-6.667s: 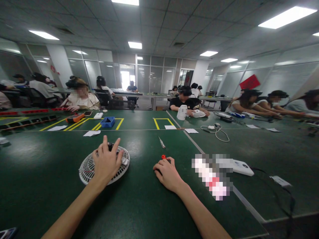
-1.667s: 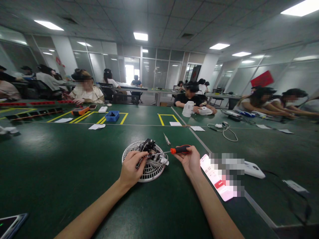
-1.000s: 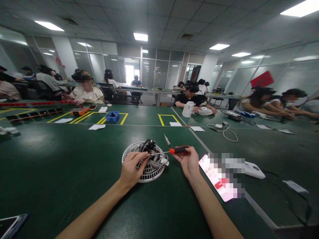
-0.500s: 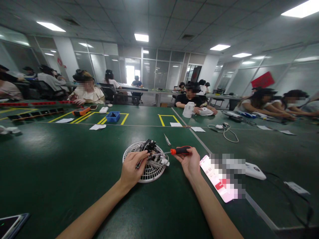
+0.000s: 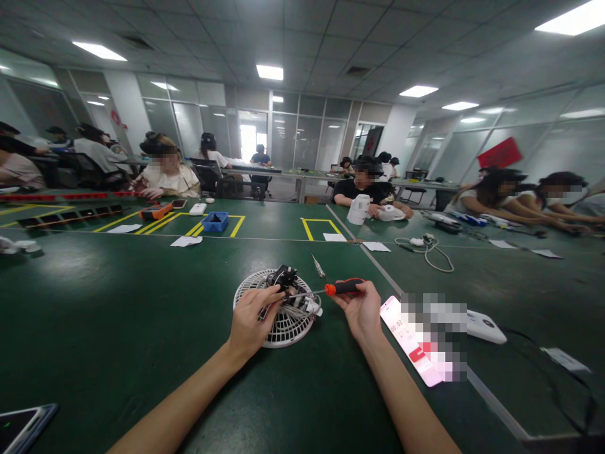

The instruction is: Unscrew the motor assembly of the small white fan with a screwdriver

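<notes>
A round white fan grille (image 5: 282,340) lies on the green table, with a dark motor assembly (image 5: 283,276) and looped grey-white wires (image 5: 297,309) on top of it. My left hand (image 5: 253,315) is closed at the near left of the assembly, fingertips pinched at its edge; what lies between them is hidden. In my right hand (image 5: 363,309) is a screwdriver (image 5: 347,287) with a black and red handle. Its shaft points left, and the tip reaches the parts by my left fingertips. A small clear-handled screwdriver (image 5: 317,267) rests just beyond the grille.
A lit phone (image 5: 411,347) and a white device (image 5: 484,326) with a black cable lie to the right. Another phone (image 5: 26,429) is at the near left corner. Farther off are a blue bin (image 5: 215,222), paper slips (image 5: 186,241), a coiled cable (image 5: 428,246) and seated people.
Almost nothing differs. The view has shifted very slightly; both hands keep their places, with the screwdriver still at the motor assembly.
</notes>
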Tool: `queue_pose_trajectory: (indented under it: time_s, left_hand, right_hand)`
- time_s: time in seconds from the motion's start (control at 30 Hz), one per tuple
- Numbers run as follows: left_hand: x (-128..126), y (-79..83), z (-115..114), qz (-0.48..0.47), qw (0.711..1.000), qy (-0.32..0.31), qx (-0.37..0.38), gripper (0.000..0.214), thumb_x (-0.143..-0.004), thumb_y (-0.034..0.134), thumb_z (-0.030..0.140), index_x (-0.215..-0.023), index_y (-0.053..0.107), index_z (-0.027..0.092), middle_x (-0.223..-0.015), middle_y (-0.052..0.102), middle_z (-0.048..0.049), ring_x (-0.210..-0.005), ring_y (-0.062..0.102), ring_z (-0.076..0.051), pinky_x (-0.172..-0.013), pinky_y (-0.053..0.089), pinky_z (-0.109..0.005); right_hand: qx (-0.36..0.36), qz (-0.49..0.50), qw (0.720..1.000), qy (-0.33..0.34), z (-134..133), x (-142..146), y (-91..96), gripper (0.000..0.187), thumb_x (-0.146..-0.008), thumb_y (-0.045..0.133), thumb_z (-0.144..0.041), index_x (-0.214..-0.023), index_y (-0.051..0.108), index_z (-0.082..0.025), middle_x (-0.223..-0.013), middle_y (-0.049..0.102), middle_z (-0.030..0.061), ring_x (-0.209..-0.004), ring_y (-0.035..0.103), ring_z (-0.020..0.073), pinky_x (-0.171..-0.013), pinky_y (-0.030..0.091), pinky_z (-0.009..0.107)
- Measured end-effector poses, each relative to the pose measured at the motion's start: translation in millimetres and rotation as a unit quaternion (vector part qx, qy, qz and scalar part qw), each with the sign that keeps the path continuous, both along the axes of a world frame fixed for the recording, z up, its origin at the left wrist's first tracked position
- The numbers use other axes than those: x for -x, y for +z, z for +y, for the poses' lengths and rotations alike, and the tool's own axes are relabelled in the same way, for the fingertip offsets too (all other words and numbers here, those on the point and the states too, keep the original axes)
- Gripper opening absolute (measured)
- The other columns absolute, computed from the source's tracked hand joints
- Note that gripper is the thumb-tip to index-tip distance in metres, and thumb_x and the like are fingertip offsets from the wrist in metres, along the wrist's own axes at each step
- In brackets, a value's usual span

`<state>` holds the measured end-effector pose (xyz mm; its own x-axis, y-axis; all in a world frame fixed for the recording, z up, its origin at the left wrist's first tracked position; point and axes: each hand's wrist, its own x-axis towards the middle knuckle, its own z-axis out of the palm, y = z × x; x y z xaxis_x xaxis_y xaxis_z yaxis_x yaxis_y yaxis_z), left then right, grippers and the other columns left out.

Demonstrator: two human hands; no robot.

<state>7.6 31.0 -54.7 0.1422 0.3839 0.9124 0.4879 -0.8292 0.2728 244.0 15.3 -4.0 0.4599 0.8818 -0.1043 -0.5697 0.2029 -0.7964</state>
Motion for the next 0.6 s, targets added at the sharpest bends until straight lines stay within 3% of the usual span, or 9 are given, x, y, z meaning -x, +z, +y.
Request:
queue_pose_trajectory:
  time_s: [0.27,0.6]
  left_hand:
    - [1.9,1.7,-0.2,0.008,1.000,0.006,-0.006,0.033,-0.091,0.069,0.013,-0.121,0.063,0.023,-0.101,0.079,-0.0032,-0.093,0.074,-0.020,-0.086,0.057,-0.036]
    - [2.5,1.4,0.4,0.016,1.000,0.010,-0.015,0.026,-0.090,0.070,0.011,-0.113,0.069,0.022,-0.106,0.077,-0.0038,-0.093,0.072,-0.018,-0.085,0.057,-0.034]
  right_hand:
    - [-0.006,-0.009,1.000,-0.006,0.1,1.8,-0.5,0.014,-0.065,0.060,-0.027,-0.077,0.054,-0.022,-0.066,0.070,-0.0012,-0.062,0.069,0.0184,-0.060,0.063,0.035]
    - [-0.018,-0.015,1.000,-0.015,3.1,2.4,-7.2,0.030,-0.062,0.069,-0.031,-0.085,0.052,-0.023,-0.069,0.065,-0.0053,-0.063,0.069,0.0176,-0.061,0.064,0.033]
